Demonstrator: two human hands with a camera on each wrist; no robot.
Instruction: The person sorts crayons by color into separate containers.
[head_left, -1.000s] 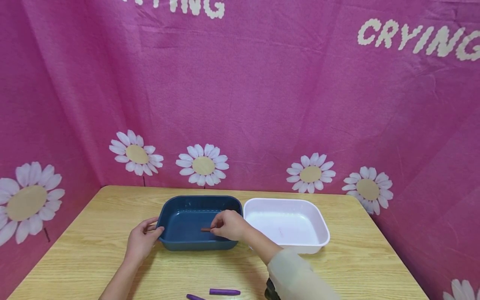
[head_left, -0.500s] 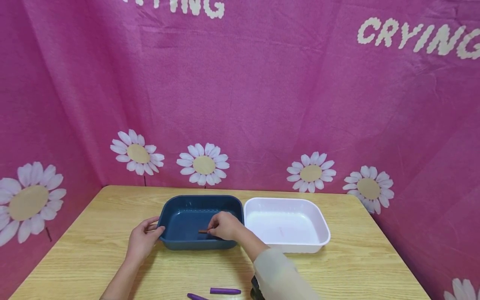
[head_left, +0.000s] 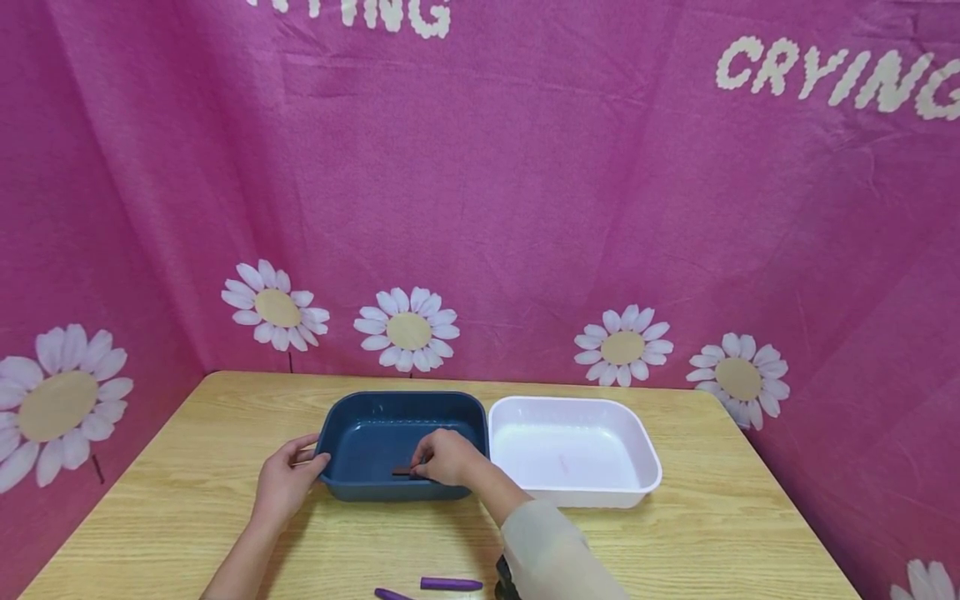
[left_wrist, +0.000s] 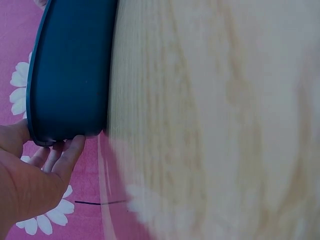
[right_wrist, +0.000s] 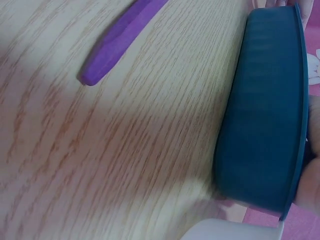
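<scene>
In the head view a dark blue plastic bin (head_left: 390,492) stands on the wooden table. My left hand (head_left: 288,477) grips its left end, thumb over the rim and fingers against the outer wall; the left wrist view shows these fingers (left_wrist: 70,156) from close by. Reaching inside the bin from the right, my right hand (head_left: 447,458) pinches a short brown crayon (head_left: 402,472), held level and low near the front wall. In the right wrist view the bin wall (right_wrist: 260,110) hides most of that hand and the whole crayon.
A white bin (head_left: 600,498) stands right beside the blue one. Near the front table edge lie a purple crayon (head_left: 451,584) and a second purple crayon (head_left: 391,594), partly out of frame. A pink flowered cloth (head_left: 510,208) hangs behind the table.
My right hand has moved slightly left and lower into the blue bin, carrying the brown crayon toward the front wall. The left hand stays on the rim.
</scene>
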